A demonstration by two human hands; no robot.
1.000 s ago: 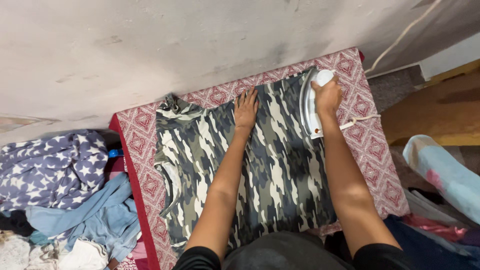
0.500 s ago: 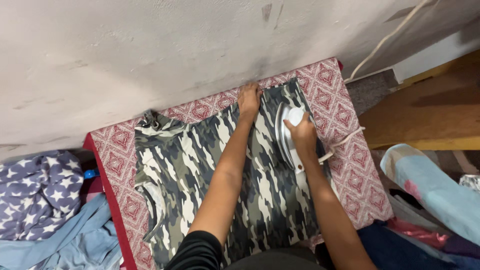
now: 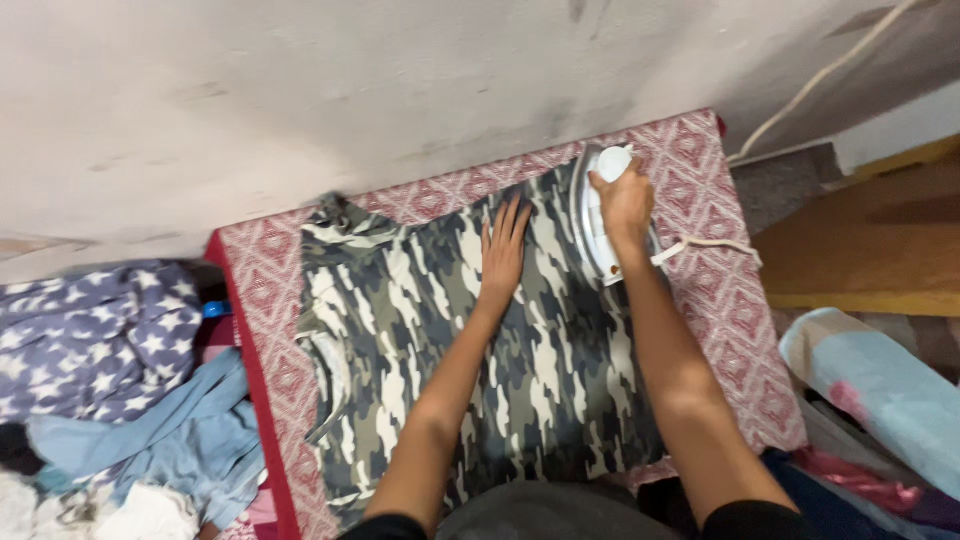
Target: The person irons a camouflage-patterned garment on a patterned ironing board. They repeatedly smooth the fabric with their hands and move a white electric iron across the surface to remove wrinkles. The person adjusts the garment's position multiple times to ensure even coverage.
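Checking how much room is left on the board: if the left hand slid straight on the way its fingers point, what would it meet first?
The left hand, flat on the camouflage-print shirt, would likely cross the shirt's far edge onto the red patterned board cover, then meet the pale wall.

Both bare forearms reach forward side by side. The left hand lies flat, palm down, fingers spread and straight. The right hand is curled into a closed grip, wrist straight, knuckles up.

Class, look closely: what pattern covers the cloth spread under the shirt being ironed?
The cloth has a red and white diamond print, seen in the head view.
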